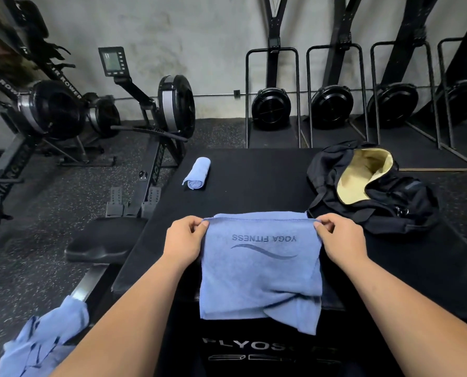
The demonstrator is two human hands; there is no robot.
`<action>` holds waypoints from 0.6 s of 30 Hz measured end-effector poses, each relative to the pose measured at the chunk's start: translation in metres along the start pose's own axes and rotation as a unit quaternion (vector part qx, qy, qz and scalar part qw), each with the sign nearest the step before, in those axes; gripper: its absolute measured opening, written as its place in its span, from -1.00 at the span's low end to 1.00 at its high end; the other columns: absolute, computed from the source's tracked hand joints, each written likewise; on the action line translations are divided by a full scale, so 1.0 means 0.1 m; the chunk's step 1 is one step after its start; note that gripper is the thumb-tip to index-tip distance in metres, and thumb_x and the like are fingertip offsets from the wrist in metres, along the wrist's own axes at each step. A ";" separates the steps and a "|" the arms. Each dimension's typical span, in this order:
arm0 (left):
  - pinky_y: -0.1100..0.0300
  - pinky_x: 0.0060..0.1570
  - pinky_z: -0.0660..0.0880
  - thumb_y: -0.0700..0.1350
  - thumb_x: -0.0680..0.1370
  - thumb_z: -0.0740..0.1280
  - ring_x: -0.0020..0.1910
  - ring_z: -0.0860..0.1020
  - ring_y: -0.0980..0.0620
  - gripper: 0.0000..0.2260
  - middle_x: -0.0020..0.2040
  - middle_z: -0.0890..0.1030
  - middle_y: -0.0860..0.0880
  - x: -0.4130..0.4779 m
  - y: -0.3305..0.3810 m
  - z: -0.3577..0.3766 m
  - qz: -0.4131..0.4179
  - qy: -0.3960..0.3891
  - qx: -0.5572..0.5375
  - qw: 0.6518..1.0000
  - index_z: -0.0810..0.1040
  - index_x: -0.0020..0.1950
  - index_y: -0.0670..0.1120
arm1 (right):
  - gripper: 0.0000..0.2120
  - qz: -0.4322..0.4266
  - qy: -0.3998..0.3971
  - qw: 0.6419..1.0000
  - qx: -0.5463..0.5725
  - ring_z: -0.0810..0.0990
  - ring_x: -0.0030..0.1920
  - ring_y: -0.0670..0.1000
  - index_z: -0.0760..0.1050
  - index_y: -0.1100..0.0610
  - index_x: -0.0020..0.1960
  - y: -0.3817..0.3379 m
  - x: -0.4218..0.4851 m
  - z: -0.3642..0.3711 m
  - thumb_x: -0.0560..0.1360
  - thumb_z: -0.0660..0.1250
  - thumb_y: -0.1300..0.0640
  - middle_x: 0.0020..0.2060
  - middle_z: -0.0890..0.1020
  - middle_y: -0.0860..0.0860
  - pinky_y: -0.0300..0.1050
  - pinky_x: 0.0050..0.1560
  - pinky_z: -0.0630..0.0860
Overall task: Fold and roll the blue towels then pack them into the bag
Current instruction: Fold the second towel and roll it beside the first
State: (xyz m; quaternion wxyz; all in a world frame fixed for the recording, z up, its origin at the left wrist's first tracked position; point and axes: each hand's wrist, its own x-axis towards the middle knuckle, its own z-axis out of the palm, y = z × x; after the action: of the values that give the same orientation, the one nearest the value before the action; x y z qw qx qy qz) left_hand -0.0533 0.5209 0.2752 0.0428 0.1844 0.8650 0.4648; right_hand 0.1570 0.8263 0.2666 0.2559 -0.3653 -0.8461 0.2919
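A blue towel (259,270) printed "YOGA FITNESS" lies over the near edge of the black plyo box (254,180), its lower end hanging down the front. My left hand (184,238) pinches its far left corner and my right hand (341,238) pinches its far right corner. A rolled blue towel (198,173) rests at the box's far left. The black bag (373,191) lies open on the box's right side, showing a pale yellow lining. Another loose blue towel (44,341) is bunched at the lower left, beside my left arm.
Rowing machines (156,110) stand on the speckled floor to the left, one seat (101,238) close to the box. Ski machines with black fan wheels (333,104) line the back wall. The middle of the box top is bare black.
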 end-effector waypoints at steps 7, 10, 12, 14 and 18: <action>0.32 -0.23 0.38 -0.01 0.65 0.37 -0.13 0.61 0.14 -0.87 -0.17 0.67 0.14 0.52 0.02 0.34 -0.015 0.017 0.048 0.999 0.67 -0.05 0.04 | -0.95 0.009 0.006 1.000 -0.016 0.61 -0.13 0.02 0.69 -0.08 -0.02 0.06 0.51 0.26 0.56 0.45 0.00 -0.27 0.64 -0.18 -0.04 -0.05 0.51; 0.20 -0.18 0.46 -0.04 0.65 0.35 -0.10 0.63 0.08 -0.90 -0.17 0.67 0.15 0.69 -0.03 0.47 -0.029 0.019 0.059 0.998 0.64 -0.02 0.05 | -0.96 0.016 0.001 1.000 -0.016 0.61 -0.14 0.01 0.70 -0.07 -0.03 0.03 0.67 0.41 0.55 0.46 0.02 -0.29 0.63 -0.19 -0.06 -0.09 0.48; 0.09 -0.07 0.51 -0.03 0.65 0.33 -0.08 0.63 0.03 -0.91 -0.18 0.65 0.15 0.73 -0.11 0.56 -0.036 0.021 0.076 0.996 0.62 -0.01 0.07 | -0.95 0.029 -0.004 0.999 -0.025 0.62 -0.12 0.02 0.69 -0.09 -0.04 0.06 0.70 0.53 0.56 0.44 0.02 -0.27 0.63 -0.19 -0.06 -0.11 0.47; -0.01 0.06 0.53 -0.02 0.64 0.30 -0.09 0.62 0.03 -0.90 -0.18 0.65 0.16 0.72 -0.21 0.63 -0.013 0.031 0.094 0.995 0.61 0.01 0.10 | -0.92 0.025 0.006 0.999 -0.044 0.61 -0.09 0.05 0.67 -0.11 -0.02 0.10 0.67 0.64 0.59 0.39 0.01 -0.22 0.63 -0.16 -0.02 -0.11 0.50; 0.00 0.11 0.42 0.02 0.64 0.27 0.05 0.56 -0.04 -0.78 0.04 0.62 0.09 0.72 -0.34 0.72 0.048 0.032 0.179 0.982 0.61 0.25 0.12 | -0.75 -0.009 0.027 0.990 -0.136 0.53 0.06 0.16 0.64 -0.02 0.26 0.20 0.64 0.82 0.63 0.31 -0.01 -0.06 0.59 0.02 0.15 0.04 0.54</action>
State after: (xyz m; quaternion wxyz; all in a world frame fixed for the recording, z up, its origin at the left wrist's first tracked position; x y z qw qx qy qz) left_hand -0.1117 0.5862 0.2133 -0.0413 0.2153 0.9253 0.3094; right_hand 0.0749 0.8615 0.2096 0.2297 -0.3966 -0.8739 0.1618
